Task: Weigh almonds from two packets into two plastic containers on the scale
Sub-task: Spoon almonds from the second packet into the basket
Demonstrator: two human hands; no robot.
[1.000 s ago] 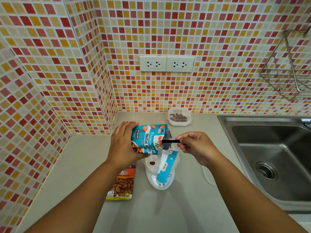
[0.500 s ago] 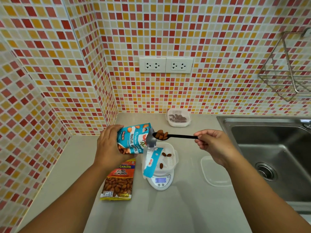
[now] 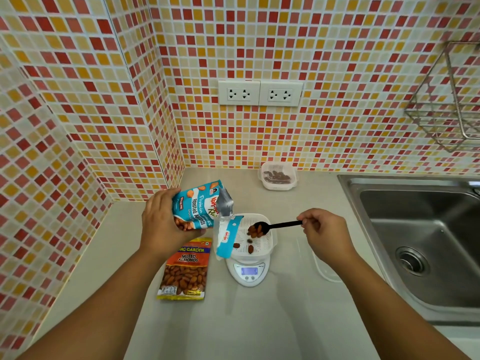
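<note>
Almonds spill from a black spoon pinched in the right hand's fingers above the white container on the scale, while left hand fingers wrap the blue packet beside it on the desk.

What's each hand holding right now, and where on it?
Left hand grips the blue packet around its lower body. Right hand pinches the black spoon at the handle's end.

A torn-open blue almond packet tilts above the white container on the scale, which holds a few almonds.
</note>
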